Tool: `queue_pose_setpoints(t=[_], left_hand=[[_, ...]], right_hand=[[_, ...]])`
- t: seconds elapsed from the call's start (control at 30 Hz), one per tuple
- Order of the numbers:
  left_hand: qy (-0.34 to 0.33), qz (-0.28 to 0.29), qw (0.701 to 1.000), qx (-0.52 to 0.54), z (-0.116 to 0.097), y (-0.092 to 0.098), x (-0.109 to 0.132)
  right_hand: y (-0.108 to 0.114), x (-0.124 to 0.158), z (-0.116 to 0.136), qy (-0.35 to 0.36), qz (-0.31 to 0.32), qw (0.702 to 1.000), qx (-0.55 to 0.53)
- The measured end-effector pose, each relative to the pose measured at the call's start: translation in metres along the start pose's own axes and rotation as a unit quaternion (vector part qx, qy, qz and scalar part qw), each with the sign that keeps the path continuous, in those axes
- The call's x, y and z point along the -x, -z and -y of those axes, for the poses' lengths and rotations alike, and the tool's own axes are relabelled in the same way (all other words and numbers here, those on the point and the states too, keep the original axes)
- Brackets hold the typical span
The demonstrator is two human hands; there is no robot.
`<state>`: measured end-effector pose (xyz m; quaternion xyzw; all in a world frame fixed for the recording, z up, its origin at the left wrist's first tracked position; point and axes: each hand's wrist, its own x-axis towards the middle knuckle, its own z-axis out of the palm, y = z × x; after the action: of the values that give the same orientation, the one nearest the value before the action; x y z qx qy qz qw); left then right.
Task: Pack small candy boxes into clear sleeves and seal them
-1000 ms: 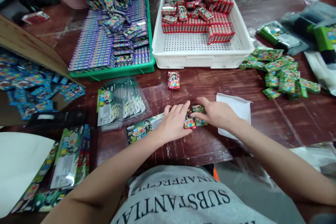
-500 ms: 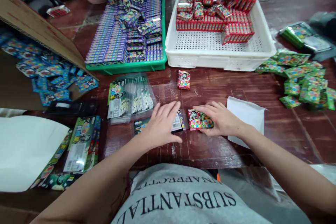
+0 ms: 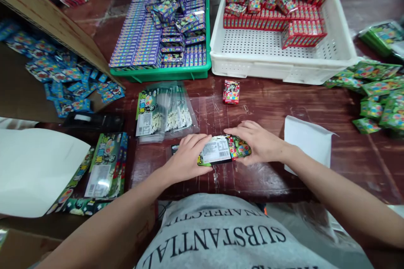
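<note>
In the head view, my left hand (image 3: 188,157) is closed over the left part of a clear plastic bag with a printed card and a white barcode label (image 3: 217,150). My right hand (image 3: 260,143) grips a small green packet (image 3: 244,148) lying against a red box (image 3: 232,147). The red box sits at the bag's right end, partly covered by it; how deep it goes in cannot be seen. A single red box (image 3: 231,91) lies beyond my hands. To its left is a fanned stack of clear bags with printed cards (image 3: 164,111).
Purple boxes fill a green tray (image 3: 170,75) at the back. Beside it, a white crate (image 3: 280,69) holds red boxes. Green packets (image 3: 372,109) are piled at right, near a white paper (image 3: 307,145). At left are a cardboard box (image 3: 59,29) with blue packets and filled printed packs (image 3: 102,168).
My left hand has closed from spread fingers onto the bag. My right hand has brought the red box and green packet left against the bag's end. The view has shifted slightly.
</note>
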<state>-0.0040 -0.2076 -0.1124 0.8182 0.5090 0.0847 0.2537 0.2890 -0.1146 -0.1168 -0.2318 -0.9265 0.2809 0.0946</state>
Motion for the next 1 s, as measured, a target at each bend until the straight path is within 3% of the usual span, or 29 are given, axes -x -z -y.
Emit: queue_pose_setpoints(t=[0.3,0.57,0.7,0.8,0.9,1.0], left_hand=[[0.019,-0.001,1.0,-0.001,-0.005,-0.003,-0.007],[-0.003,0.011,1.0,0.011,-0.008,0.0,-0.014],[0.029,-0.019,0.999,0.037,-0.015,-0.001,-0.016],[0.076,-0.076,0.993,0.043,-0.028,-0.005,-0.02],[0.153,-0.154,0.975,0.055,-0.045,-0.01,-0.027],[0.192,-0.194,0.953,0.131,-0.056,-0.014,-0.035]], right_hand=[[0.003,0.032,-0.011,-0.038,-0.013,0.997,-0.067],[0.008,0.022,-0.022,-0.011,-0.007,0.992,-0.128],[0.016,0.018,-0.022,-0.013,-0.033,0.991,-0.126],[0.018,0.016,-0.012,-0.03,-0.075,0.988,-0.134],[0.009,0.018,0.005,-0.1,-0.16,0.957,-0.221],[-0.007,0.018,0.02,-0.163,-0.212,0.89,-0.37]])
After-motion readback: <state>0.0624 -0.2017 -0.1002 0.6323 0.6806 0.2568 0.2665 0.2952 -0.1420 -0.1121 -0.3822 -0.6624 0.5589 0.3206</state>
